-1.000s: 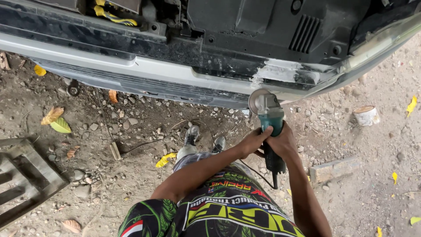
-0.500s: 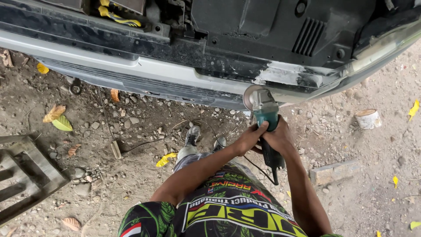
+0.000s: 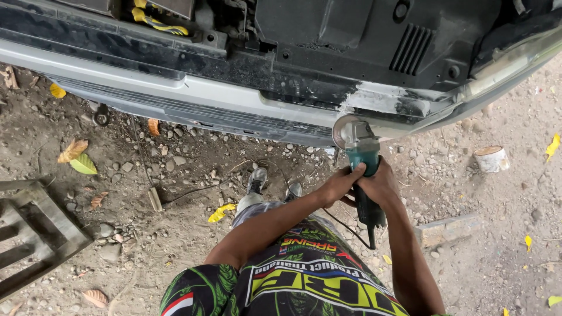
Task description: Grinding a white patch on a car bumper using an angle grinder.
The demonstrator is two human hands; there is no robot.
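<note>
Gravel ground under the bumper (image 3: 193,102); both hands, left hand (image 3: 339,184) and right hand (image 3: 380,184), clenched on the grinder (image 3: 360,158), its disc now raised to the bumper's sanded right corner

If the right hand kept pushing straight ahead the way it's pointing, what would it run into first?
The right hand grips a green angle grinder aimed up at the car. Its disc would meet the grey bumper first, at the scuffed whitish patch. It looks close to touching already, though depth is hard to judge.
</note>
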